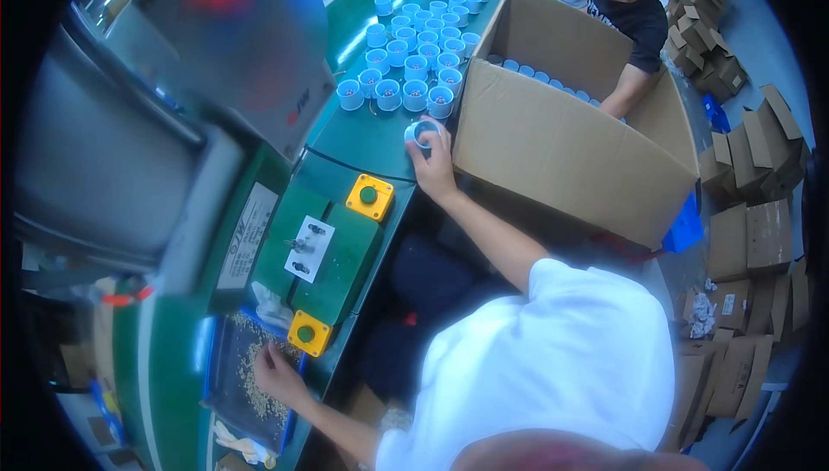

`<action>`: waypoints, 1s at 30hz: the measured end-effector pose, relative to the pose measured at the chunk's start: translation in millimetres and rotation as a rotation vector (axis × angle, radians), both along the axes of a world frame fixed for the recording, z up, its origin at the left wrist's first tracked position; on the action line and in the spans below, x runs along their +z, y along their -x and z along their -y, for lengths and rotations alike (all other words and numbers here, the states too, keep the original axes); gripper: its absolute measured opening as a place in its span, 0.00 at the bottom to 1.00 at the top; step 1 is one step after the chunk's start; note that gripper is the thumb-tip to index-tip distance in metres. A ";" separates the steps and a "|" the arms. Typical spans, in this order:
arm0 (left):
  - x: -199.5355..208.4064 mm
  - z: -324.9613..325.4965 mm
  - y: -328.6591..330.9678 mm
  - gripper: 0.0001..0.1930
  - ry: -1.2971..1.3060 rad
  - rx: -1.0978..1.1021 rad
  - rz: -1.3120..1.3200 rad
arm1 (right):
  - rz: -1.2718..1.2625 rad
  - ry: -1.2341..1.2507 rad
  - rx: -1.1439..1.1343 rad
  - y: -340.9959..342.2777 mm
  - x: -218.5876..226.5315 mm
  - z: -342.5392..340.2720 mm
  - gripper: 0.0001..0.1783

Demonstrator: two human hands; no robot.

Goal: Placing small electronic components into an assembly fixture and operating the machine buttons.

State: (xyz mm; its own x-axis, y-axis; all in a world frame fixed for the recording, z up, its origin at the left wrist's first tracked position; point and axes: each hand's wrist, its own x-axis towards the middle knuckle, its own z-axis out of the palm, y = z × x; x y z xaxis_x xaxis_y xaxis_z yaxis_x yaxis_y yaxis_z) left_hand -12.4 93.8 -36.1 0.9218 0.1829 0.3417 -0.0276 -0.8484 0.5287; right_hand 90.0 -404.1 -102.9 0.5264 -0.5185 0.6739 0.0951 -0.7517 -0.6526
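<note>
My right hand (433, 160) grips a light-blue plastic cup (421, 132) by its wall, at the edge of the green bench, just below rows of similar cups. My left hand (278, 374) is over a dark shallow tray (222, 376) of tiny tan-coloured pieces (256, 385). Its fingers are bent together and point down among the pieces; anything between them is too small to make out. On the bench stand several blue cups (388, 94) with small reddish pieces inside. Between my hands is a green fixture with a metal plate (309, 248) and two yellow-housed push buttons (370, 197).
A large open carton (553, 156) with blue cups inside adjoins the bench; a co-worker's arm (635, 87) reaches into it. A grey machine (112, 160) rises at the left. White gloves (246, 445) lie below the tray. Flattened cartons (747, 238) stack up at the right.
</note>
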 end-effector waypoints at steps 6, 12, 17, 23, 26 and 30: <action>-3.4 10.5 -7.4 0.11 -0.100 0.029 -0.139 | 0.209 -0.540 0.550 34.1 77.3 -58.1 0.37; -2.0 13.1 -7.7 0.08 -0.023 0.037 0.011 | 0.030 -0.434 0.994 27.6 106.9 -116.9 0.42; 3.0 13.2 6.0 0.07 0.018 0.068 0.003 | -0.114 -0.100 1.036 27.4 119.1 -148.8 0.41; 5.2 16.1 0.6 0.07 0.004 0.056 0.008 | -0.064 -0.054 0.991 21.2 129.7 -170.3 0.37; 1.4 12.7 0.8 0.07 -0.051 0.049 0.042 | -0.059 0.057 0.916 16.8 131.4 -171.6 0.36; 0.6 14.1 -1.5 0.07 -0.019 0.042 0.035 | -0.046 0.030 0.950 16.5 129.2 -169.7 0.40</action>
